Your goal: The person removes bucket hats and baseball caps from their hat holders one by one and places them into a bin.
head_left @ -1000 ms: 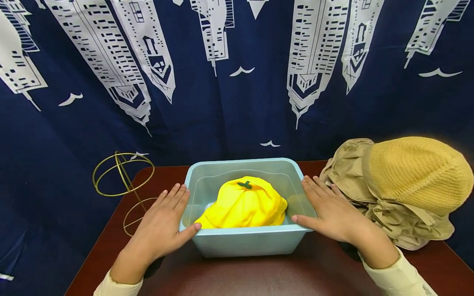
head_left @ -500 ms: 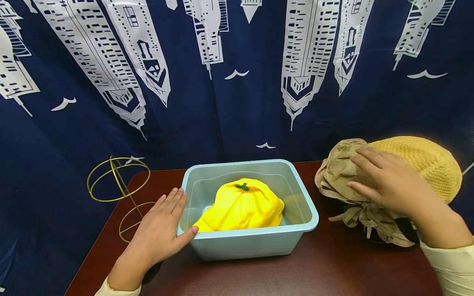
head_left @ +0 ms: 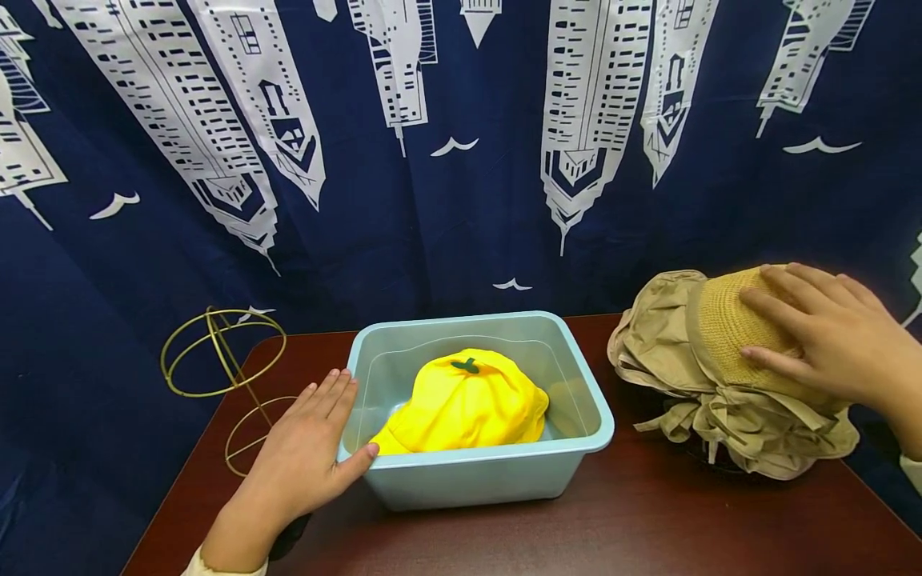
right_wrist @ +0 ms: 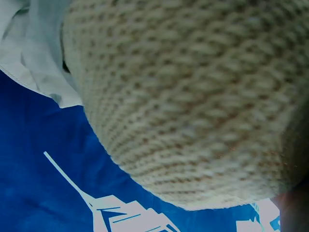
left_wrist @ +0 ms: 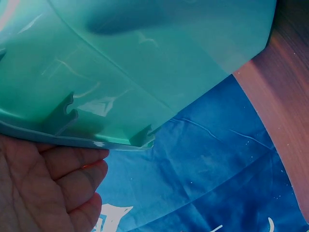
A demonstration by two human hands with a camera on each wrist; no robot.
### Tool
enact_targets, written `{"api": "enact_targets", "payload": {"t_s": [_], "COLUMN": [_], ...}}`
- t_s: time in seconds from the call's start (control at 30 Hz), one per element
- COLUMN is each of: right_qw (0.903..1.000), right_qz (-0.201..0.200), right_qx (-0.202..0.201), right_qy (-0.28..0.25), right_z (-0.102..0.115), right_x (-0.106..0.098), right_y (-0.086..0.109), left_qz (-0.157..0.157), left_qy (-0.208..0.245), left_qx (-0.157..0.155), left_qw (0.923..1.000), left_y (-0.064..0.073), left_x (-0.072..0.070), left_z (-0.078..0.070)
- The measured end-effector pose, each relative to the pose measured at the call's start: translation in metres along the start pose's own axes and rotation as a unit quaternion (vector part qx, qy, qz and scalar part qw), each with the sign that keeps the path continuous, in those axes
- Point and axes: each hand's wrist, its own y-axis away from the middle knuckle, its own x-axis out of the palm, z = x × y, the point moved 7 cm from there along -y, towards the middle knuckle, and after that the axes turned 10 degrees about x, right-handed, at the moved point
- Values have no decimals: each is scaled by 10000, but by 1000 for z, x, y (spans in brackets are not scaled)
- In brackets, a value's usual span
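Observation:
A pale blue plastic bin (head_left: 479, 480) stands mid-table, with a yellow cap (head_left: 468, 404) bearing a green leaf inside it. My left hand (head_left: 298, 464) lies along the bin's left rim, fingers straight. In the left wrist view its fingers (left_wrist: 79, 166) touch the rim from outside. On the right, a woven straw-coloured hat (head_left: 731, 328) with a tan cloth brim and bow leans on its side. My right hand (head_left: 828, 332) is spread over the hat's crown, which fills the right wrist view. Whether its palm presses the crown cannot be seen.
A gold wire hat stand (head_left: 241, 376) stands at the left edge of the dark red table (head_left: 648, 520). Behind hangs a navy curtain (head_left: 432, 240) printed with white buildings. A dark support shows partly beneath the hat.
My right hand has left the bin's right rim and moved right onto the hat's crown. The hat has tilted and shifted slightly. My left hand stays at the bin's left rim.

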Motion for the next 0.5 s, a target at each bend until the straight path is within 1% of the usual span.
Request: {"api": "enact_targets", "payload": {"t_s": [0.13,0.2,0.27,0.4,0.5], "right_qw": [9994,9992,9995,9999,9998], "right_qz": [-205,-241,-169,88,136], "right_qx": [-252,-305,-253,-23,33], "right_qy": [-68,-78,-47,110,148], "right_z": [1,2,1,-1,0], "right_x": [2,3,5,9,10], "right_y": [-2,-4,-6,-8,-10], "left_qz": [18,27,33,33,10], "left_qy": [-1,-9,-29,-49,-51], "left_qx": [-4,-17,-28,-39,-36], "left_qw": [10000,10000,10000,10000,10000], "left_y": [1,1,1,1,1], "left_x": [1,1,1,1,1], "left_z": [0,0,0,0,0]}}
